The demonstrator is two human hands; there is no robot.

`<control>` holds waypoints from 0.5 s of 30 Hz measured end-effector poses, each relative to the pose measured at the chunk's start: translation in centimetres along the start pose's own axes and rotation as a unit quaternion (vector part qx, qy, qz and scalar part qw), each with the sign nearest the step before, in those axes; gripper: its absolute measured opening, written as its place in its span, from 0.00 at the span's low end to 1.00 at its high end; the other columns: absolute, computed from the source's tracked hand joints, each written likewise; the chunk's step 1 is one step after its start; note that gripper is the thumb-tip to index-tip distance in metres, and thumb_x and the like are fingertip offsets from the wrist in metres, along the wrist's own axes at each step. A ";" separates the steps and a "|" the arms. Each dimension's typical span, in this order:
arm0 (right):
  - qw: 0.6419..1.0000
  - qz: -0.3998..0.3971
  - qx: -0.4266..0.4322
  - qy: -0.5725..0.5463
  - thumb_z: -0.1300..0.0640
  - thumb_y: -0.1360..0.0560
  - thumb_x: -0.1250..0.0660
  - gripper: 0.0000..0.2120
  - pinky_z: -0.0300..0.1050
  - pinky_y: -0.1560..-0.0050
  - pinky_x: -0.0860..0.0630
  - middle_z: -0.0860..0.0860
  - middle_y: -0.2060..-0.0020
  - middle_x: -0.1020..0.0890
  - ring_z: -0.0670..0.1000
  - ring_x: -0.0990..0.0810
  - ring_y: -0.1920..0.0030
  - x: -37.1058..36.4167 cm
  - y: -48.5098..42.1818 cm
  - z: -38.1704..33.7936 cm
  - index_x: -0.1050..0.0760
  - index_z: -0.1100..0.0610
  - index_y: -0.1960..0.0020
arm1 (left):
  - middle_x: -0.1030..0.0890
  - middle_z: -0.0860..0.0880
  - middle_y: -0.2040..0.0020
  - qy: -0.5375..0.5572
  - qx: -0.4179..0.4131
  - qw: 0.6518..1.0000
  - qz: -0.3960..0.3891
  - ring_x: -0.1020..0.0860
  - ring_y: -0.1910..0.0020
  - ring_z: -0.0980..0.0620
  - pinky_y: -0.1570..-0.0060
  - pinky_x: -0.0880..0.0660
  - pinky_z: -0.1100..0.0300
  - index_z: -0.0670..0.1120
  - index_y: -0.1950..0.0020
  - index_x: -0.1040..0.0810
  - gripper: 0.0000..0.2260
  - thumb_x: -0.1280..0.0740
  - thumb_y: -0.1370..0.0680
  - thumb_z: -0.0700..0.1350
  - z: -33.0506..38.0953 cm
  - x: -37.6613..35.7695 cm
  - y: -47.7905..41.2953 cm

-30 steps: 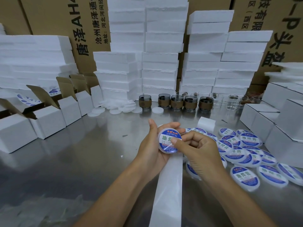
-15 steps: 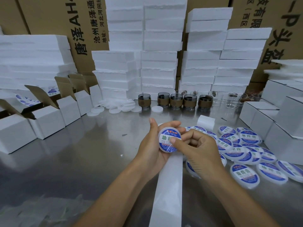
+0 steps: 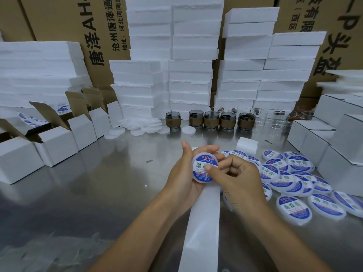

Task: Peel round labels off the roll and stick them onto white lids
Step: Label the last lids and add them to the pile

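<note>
My left hand [image 3: 184, 173] holds a round white lid [image 3: 203, 167] upright above the steel table, with a blue and white label on its face. My right hand [image 3: 238, 180] is curled beside it, and its thumb presses on the label's lower right part. A white strip of backing paper [image 3: 202, 224] runs from under my hands towards me. Several labelled lids [image 3: 294, 207] lie spread on the table to the right. Plain white lids [image 3: 137, 128] lie in a loose pile at the back.
Open white cartons [image 3: 59, 138] stand in a row at the left, closed white boxes [image 3: 334, 146] at the right. Brown-banded glass cups [image 3: 212, 119] and clear glasses [image 3: 279, 118] line the back, before tall foam stacks [image 3: 192, 65]. A white foam block [image 3: 246, 145] sits behind my hands.
My right thumb has slid a little down and across the label's face. The left hand keeps the lid in about the same place.
</note>
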State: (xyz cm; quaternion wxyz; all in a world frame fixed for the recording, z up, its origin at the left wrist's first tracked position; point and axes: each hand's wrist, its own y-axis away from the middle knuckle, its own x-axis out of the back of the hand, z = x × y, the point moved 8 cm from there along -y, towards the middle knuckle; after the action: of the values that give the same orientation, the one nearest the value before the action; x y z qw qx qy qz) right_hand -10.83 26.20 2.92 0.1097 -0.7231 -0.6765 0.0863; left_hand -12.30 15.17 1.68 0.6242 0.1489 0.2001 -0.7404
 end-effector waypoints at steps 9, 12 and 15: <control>0.996 0.039 0.038 0.068 0.52 0.34 0.27 0.06 0.48 0.59 0.21 0.51 0.72 0.19 0.50 0.20 0.67 0.5 0.5 -1.1 0.23 0.52 0.64 | 0.16 0.48 0.55 -0.051 -0.032 0.998 -0.035 0.17 0.53 0.51 0.55 0.21 0.61 0.44 0.45 0.22 0.09 0.37 0.23 0.41 0.5 -0.7 0.8; 0.982 0.055 0.116 0.142 0.55 0.30 0.29 0.06 0.40 0.66 0.25 0.50 0.72 0.23 0.46 0.24 0.69 0.2 1.0 -2.2 0.26 0.50 0.63 | 0.16 0.47 0.54 -0.045 -0.026 0.998 -0.022 0.17 0.52 0.49 0.52 0.21 0.59 0.45 0.45 0.21 0.09 0.40 0.21 0.41 0.5 -0.5 0.8; 0.964 0.055 0.174 0.194 0.53 0.28 0.33 0.08 0.36 0.70 0.31 0.47 0.75 0.28 0.45 0.27 0.71 -0.2 1.5 -2.7 0.32 0.49 0.62 | 0.16 0.46 0.54 -0.037 -0.022 0.999 -0.008 0.17 0.53 0.49 0.55 0.21 0.61 0.45 0.46 0.21 0.09 0.39 0.22 0.43 0.5 -0.4 0.7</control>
State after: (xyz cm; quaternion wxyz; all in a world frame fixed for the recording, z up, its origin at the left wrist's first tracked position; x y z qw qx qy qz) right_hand -8.63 25.81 5.09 0.3581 -0.7318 -0.5759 0.0666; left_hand -11.49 15.21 2.21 0.6282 0.1061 0.1940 -0.7460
